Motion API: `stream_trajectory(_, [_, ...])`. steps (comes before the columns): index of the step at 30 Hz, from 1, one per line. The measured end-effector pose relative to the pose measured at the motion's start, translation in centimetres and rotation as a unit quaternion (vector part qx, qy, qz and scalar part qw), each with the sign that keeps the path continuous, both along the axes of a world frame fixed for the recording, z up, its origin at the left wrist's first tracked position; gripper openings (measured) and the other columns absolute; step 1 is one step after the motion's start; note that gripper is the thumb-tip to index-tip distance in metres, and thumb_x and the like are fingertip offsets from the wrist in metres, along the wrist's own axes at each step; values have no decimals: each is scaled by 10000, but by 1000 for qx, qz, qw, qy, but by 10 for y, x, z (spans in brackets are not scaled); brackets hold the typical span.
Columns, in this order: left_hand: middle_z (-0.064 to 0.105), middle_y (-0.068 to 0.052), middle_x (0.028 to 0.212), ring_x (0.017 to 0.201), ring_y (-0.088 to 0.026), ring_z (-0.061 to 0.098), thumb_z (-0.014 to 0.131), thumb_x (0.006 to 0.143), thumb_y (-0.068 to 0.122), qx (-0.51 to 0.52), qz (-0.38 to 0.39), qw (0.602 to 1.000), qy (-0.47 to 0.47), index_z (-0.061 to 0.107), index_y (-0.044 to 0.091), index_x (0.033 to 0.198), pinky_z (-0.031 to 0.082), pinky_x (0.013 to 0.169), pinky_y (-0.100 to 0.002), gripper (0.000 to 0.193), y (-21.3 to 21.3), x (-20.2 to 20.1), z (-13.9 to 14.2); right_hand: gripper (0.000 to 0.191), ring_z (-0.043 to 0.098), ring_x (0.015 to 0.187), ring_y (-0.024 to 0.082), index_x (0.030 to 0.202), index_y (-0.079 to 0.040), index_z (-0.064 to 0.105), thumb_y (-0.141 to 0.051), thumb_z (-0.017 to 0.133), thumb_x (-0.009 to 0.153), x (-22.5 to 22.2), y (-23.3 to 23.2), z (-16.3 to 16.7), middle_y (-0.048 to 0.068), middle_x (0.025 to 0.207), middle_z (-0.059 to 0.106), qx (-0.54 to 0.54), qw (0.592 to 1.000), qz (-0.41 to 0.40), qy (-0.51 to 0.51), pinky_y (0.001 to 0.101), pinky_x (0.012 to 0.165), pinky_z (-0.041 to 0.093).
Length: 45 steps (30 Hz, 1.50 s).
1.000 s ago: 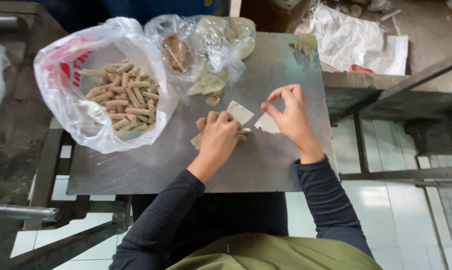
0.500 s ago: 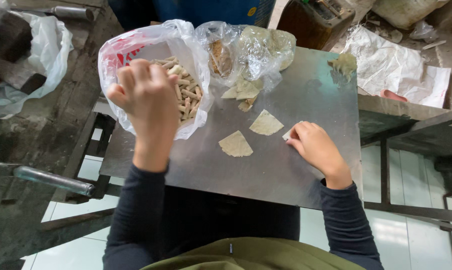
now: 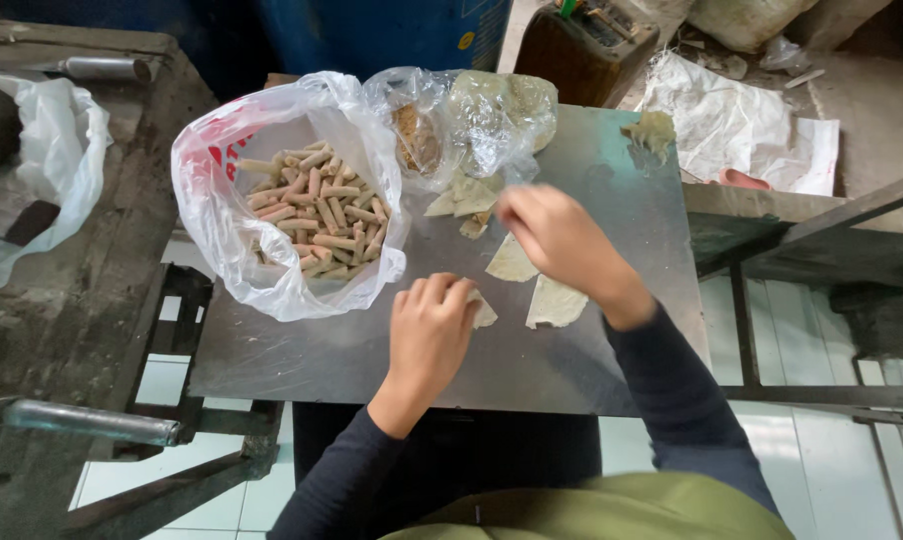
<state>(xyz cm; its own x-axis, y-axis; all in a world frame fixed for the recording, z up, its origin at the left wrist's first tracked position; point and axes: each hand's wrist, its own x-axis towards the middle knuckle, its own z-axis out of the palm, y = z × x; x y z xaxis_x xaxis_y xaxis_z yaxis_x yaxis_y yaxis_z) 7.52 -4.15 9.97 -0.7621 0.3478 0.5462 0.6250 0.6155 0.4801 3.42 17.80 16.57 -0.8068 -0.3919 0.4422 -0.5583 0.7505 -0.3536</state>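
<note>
My left hand point(image 3: 427, 330) rests on the metal table point(image 3: 272, 350), fingers curled over a small pale wrapper piece point(image 3: 484, 312). My right hand point(image 3: 557, 240) hovers, blurred, above two flat pale wrappers point(image 3: 512, 265) point(image 3: 557, 303), its fingertips near a small pile of wrappers point(image 3: 462, 200) at the mouth of a clear plastic bag point(image 3: 482, 115). Whether it holds anything is unclear. A white plastic bag point(image 3: 212, 200) full of brown rolled sticks point(image 3: 317, 215) lies open just left of my left hand.
A dark, worn bench with another white bag point(image 3: 57, 170) stands to the left. A metal bar point(image 3: 92, 422) juts out at the lower left. Crumpled paper point(image 3: 742, 125) and a dark canister point(image 3: 582, 45) lie beyond the table. Metal frame rails point(image 3: 822, 250) run on the right.
My left hand came back from the bag of rolls down to the table and onto a wrapper piece. My right hand moved up and left from the table's right side toward the wrapper pile.
</note>
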Motion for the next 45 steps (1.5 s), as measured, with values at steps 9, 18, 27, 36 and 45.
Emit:
stream_trajectory(9, [670, -101, 993, 861, -332, 642, 749, 841, 261, -23, 156, 984, -79, 652, 69, 1091, 455, 756, -458, 329, -18, -6, -44, 384, 693, 798, 451, 1230, -36, 564, -135, 648, 869, -161, -100, -62, 230, 849, 715, 80, 975, -205, -38, 551, 705, 527])
stream_trajectory(18, [641, -59, 925, 887, -296, 616, 739, 853, 249, 30, 111, 990, -82, 648, 133, 914, 428, 755, -439, 159, -14, -1, -54, 108, 692, 880, 421, 897, -41, 679, -33, 572, 878, -185, -73, -76, 193, 920, 682, 57, 967, -216, 124, 516, 738, 551])
stream_trajectory(27, [666, -50, 887, 846, -286, 631, 661, 903, 134, 53, 107, 991, -67, 651, 109, 1016, 428, 755, -441, 117, -3, 4, -57, 144, 691, 836, 420, 805, -20, 747, -42, 608, 833, -193, -77, -69, 225, 908, 701, 12, 964, -256, 73, 495, 744, 551])
stream_trajectory(36, [675, -146, 935, 788, -312, 693, 665, 891, 33, 182, 68, 965, -177, 653, 31, 1086, 553, 710, -409, 195, -11, 16, -42, 89, 718, 613, 184, 783, -20, 801, -101, 773, 759, -188, -61, -66, 116, 704, 761, -239, 940, -205, -130, 331, 616, 562])
stream_trajectory(45, [772, -155, 948, 841, -244, 791, 714, 906, 94, 271, 49, 922, -273, 663, -9, 1120, 600, 731, -329, 243, -19, 13, -30, 162, 565, 543, 55, 994, 10, 789, -72, 743, 862, -131, -18, -57, 16, 734, 710, -392, 861, -186, -265, 237, 453, 422])
